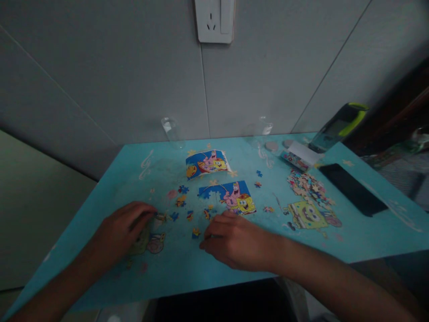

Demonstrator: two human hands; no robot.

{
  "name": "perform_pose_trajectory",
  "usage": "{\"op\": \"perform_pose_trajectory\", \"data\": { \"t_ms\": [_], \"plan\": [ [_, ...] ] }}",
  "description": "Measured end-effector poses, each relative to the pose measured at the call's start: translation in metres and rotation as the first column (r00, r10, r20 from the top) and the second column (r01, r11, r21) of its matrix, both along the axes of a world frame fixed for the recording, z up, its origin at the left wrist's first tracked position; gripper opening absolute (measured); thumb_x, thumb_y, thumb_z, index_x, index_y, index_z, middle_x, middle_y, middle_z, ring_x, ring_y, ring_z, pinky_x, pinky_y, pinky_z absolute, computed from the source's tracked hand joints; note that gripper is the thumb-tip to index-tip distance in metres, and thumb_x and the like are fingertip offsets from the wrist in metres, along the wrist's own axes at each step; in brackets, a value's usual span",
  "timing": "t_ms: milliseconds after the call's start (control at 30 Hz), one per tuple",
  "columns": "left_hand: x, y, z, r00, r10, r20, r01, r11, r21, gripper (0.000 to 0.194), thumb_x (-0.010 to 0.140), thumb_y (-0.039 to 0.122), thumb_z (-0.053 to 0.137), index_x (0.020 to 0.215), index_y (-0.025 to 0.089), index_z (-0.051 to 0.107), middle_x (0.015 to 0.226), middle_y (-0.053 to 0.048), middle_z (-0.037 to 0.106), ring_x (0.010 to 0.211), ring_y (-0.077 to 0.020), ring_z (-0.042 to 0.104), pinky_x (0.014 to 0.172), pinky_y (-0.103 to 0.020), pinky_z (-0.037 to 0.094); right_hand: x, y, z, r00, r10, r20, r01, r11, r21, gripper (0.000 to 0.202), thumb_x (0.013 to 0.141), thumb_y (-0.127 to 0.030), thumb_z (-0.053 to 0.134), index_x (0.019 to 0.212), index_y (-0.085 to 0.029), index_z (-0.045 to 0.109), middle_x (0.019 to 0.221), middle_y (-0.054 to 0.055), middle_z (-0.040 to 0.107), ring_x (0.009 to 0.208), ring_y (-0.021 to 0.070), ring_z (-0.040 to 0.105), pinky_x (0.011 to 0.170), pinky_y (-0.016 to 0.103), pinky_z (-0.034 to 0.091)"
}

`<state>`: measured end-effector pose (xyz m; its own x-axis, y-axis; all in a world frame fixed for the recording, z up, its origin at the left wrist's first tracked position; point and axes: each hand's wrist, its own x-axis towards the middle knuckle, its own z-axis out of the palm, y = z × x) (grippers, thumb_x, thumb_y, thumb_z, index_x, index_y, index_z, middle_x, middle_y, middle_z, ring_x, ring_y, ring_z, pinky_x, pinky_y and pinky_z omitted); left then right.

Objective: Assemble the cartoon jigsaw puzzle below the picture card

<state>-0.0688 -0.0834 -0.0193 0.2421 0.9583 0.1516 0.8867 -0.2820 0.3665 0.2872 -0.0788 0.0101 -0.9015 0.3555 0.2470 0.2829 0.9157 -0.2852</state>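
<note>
My left hand (125, 226) is on the left of the table, thumb and forefinger drawn together. A puzzle piece (161, 217) lies right at its fingertips; whether they grip it or anything else is hidden. My right hand (231, 241) rests with curled fingers just below the partly assembled puzzle (236, 198), which has a gap in its lower left. What those fingers hold, if anything, does not show. Between the hands are several loose pieces, including a blue and yellow piece (196, 233). Behind the puzzle stands a curved picture card (207, 164) with the same cartoon scene.
A heap of puzzle pieces (308, 185) lies at the right, beside a black phone (353, 188). Behind it are a small open box (298, 156), round lids (271, 146) and a bottle (337, 127). Clear containers (171, 129) stand along the wall.
</note>
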Motion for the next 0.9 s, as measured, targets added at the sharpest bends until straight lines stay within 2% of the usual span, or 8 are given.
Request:
{"op": "perform_pose_trajectory", "data": {
  "t_ms": [133, 200, 267, 367, 433, 567, 700, 900],
  "plan": [
    [-0.005, 0.024, 0.015, 1.000, -0.006, 0.008, 0.005, 0.997, 0.079, 0.029, 0.102, 0.046, 0.047, 0.111, 0.029, 0.069, 0.115, -0.002, 0.069, 0.107, -0.0245, 0.066, 0.101, -0.042, 0.051, -0.001, -0.002, 0.002, 1.000, 0.008, 0.020, -0.008, 1.000, -0.009, 0.017, 0.103, -0.021, 0.052, 0.104, -0.020, 0.070, 0.101, 0.005, 0.072, 0.106, 0.0201, 0.061, 0.093, 0.036, 0.045],
    [-0.003, 0.043, 0.023, 0.998, -0.037, 0.050, 0.031, 0.994, 0.104, 0.030, 0.103, 0.043, 0.045, 0.109, 0.026, 0.069, 0.113, -0.003, 0.070, 0.108, -0.0227, 0.066, 0.100, -0.039, 0.050, -0.001, -0.003, 0.002, 0.999, -0.008, 0.043, 0.009, 1.000, -0.020, 0.016, 0.103, -0.021, 0.053, 0.101, -0.020, 0.069, 0.099, 0.005, 0.071, 0.103, 0.0204, 0.062, 0.092, 0.037, 0.046],
    [0.001, 0.064, 0.028, 0.992, -0.039, 0.118, 0.026, 0.994, 0.109, 0.031, 0.103, 0.043, 0.046, 0.110, 0.022, 0.069, 0.103, -0.004, 0.072, 0.100, -0.0205, 0.068, 0.094, -0.036, 0.053, 0.000, -0.002, 0.002, 0.999, -0.023, 0.049, 0.025, 0.999, -0.024, 0.016, 0.103, -0.020, 0.053, 0.101, -0.020, 0.069, 0.098, 0.005, 0.071, 0.098, 0.0203, 0.062, 0.089, 0.037, 0.047],
    [0.012, 0.093, 0.028, 0.976, -0.033, 0.215, 0.015, 0.996, 0.085, 0.030, 0.102, 0.039, 0.051, 0.119, 0.019, 0.065, 0.099, -0.003, 0.074, 0.092, -0.0175, 0.070, 0.090, -0.033, 0.054, 0.002, 0.001, 0.001, 0.999, -0.031, 0.031, 0.032, 0.999, -0.038, 0.016, 0.103, -0.021, 0.053, 0.107, -0.020, 0.069, 0.099, 0.006, 0.070, 0.095, 0.0202, 0.062, 0.089, 0.038, 0.048],
    [0.019, 0.102, 0.024, 0.960, -0.068, 0.271, 0.045, 0.995, 0.091, 0.025, 0.102, 0.035, 0.053, 0.115, 0.018, 0.066, 0.102, -0.004, 0.074, 0.089, -0.0158, 0.071, 0.086, -0.031, 0.055, 0.003, 0.004, 0.001, 0.999, -0.046, 0.024, 0.047, 0.997, -0.057, 0.018, 0.103, -0.020, 0.053, 0.112, -0.020, 0.069, 0.099, 0.006, 0.069, 0.094, 0.0202, 0.062, 0.090, 0.039, 0.048],
    [0.023, 0.097, 0.013, 0.966, -0.194, 0.170, 0.174, 0.976, 0.128, 0.019, 0.101, 0.029, 0.056, 0.109, 0.021, 0.071, 0.107, -0.003, 0.073, 0.099, -0.0168, 0.069, 0.091, -0.033, 0.053, 0.006, 0.009, 0.003, 0.995, -0.095, 0.041, 0.097, 0.993, -0.064, 0.023, 0.104, -0.018, 0.050, 0.116, -0.019, 0.070, 0.100, 0.007, 0.070, 0.095, 0.0218, 0.063, 0.092, 0.042, 0.049],
    [0.017, 0.080, 0.008, 0.938, -0.319, 0.137, 0.312, 0.947, 0.072, 0.024, 0.105, 0.027, 0.050, 0.111, 0.023, 0.073, 0.108, -0.004, 0.073, 0.100, -0.0161, 0.068, 0.092, -0.033, 0.053, 0.009, 0.014, 0.004, 0.995, -0.097, 0.036, 0.099, 0.993, -0.069, 0.026, 0.104, -0.018, 0.049, 0.121, -0.019, 0.068, 0.106, 0.008, 0.071, 0.097, 0.0227, 0.064, 0.093, 0.042, 0.050],
    [0.018, 0.075, 0.009, 0.919, -0.382, 0.096, 0.375, 0.924, 0.080, 0.021, 0.105, 0.028, 0.053, 0.114, 0.025, 0.072, 0.108, -0.003, 0.074, 0.103, -0.0178, 0.066, 0.095, -0.037, 0.050, 0.010, 0.017, 0.004, 0.991, -0.125, 0.050, 0.129, 0.988, -0.080, 0.026, 0.102, -0.017, 0.051, 0.122, -0.020, 0.068, 0.109, 0.007, 0.071, 0.097, 0.0226, 0.065, 0.091, 0.043, 0.051]
  ]
}}
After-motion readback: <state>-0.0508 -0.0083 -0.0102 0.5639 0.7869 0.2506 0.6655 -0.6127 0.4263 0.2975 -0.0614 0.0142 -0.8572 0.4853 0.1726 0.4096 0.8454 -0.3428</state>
